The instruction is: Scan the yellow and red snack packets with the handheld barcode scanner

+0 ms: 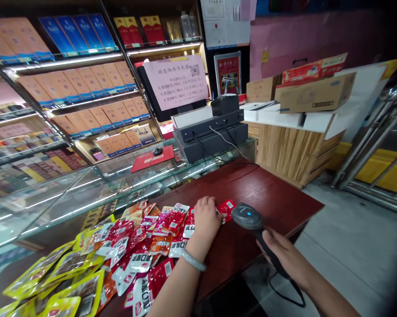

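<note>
My right hand (281,251) is wrapped round the handle of a dark barcode scanner (248,216) with a small blue light lit on its head. The scanner's head is just right of a small red snack packet (226,209), whose white barcode label faces up. My left hand (205,218), with a pale bangle at its wrist, has its fingers curled over that packet, and the thumb lies at the packet's edge. Red and white snack packets (141,262) lie in a heap left of my left hand. Yellow snack packets (73,264) lie farther left.
The packets rest on a dark red wooden tabletop (271,185). Behind it runs a glass display counter (96,193) with a mouse (157,151) on a red mat and a cash register base (211,127). Cardboard boxes (314,94) stand back right, near metal railings (370,145).
</note>
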`<action>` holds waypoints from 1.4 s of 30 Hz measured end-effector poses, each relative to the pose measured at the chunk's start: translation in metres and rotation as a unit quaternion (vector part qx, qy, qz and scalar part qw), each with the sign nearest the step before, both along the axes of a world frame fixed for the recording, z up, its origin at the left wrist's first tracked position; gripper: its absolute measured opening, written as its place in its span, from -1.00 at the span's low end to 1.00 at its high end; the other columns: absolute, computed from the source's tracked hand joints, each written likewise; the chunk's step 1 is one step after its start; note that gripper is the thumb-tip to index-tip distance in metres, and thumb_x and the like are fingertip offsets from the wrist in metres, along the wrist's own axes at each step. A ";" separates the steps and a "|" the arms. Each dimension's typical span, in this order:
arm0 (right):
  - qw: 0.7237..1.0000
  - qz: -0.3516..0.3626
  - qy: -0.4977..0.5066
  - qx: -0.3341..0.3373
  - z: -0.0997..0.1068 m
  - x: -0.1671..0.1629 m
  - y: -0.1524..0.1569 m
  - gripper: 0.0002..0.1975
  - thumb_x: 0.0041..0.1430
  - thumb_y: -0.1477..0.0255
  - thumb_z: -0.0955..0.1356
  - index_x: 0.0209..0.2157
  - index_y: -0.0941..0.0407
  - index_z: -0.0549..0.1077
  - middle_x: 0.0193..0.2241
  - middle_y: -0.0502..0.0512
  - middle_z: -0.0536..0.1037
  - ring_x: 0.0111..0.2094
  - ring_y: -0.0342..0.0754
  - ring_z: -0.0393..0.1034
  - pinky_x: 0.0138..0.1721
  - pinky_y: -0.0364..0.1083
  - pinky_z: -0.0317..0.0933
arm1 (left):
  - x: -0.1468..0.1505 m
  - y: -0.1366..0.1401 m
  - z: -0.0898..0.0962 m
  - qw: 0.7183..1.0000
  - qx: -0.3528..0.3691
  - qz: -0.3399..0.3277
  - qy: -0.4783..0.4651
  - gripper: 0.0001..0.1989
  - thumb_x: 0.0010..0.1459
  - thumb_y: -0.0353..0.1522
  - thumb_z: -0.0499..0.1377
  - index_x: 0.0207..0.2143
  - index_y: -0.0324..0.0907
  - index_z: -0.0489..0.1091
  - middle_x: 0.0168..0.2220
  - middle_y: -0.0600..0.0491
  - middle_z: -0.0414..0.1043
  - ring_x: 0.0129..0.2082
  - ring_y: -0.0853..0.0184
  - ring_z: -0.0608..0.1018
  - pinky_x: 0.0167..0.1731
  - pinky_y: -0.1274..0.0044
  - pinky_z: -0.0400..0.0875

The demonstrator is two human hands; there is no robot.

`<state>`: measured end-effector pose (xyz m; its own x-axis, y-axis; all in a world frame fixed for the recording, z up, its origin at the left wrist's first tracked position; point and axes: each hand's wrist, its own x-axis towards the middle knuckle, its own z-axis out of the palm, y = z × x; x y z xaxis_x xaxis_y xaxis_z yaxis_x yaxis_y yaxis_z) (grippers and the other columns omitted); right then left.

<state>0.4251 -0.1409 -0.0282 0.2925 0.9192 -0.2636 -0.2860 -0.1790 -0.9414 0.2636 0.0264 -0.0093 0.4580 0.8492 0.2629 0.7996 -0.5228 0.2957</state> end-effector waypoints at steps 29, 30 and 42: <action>0.991 0.126 -0.039 0.010 0.023 -0.050 0.010 -0.29 0.00 -0.20 0.36 -0.07 0.10 0.56 -0.53 0.04 0.52 -0.51 -0.04 0.39 -0.49 -0.12 0.28 | -0.127 -0.022 0.013 0.960 -0.108 0.247 -0.072 -0.64 0.10 -0.09 0.25 -0.17 -0.10 0.32 -0.35 0.04 0.53 -0.22 0.15 0.58 -0.21 0.45 0.27; 0.989 0.140 -0.040 0.014 0.025 -0.055 0.013 -0.29 -0.01 -0.20 0.36 -0.07 0.09 0.57 -0.53 0.03 0.52 -0.53 -0.04 0.38 -0.49 -0.11 0.28 | -0.141 -0.021 0.015 0.952 -0.106 0.278 -0.068 -0.63 0.12 -0.07 0.23 -0.14 -0.10 0.32 -0.32 0.01 0.54 -0.19 0.12 0.57 -0.18 0.42 0.29; 0.987 0.157 -0.042 0.014 0.024 -0.066 0.024 -0.36 0.01 -0.18 0.37 -0.17 0.09 0.57 -0.57 0.00 0.48 -0.53 -0.05 0.38 -0.43 -0.09 0.34 | -0.130 -0.041 0.007 0.977 0.016 0.207 0.039 -0.58 0.18 0.03 0.13 -0.19 -0.09 0.50 -0.10 -0.10 0.47 -0.01 0.03 0.41 0.02 0.25 0.22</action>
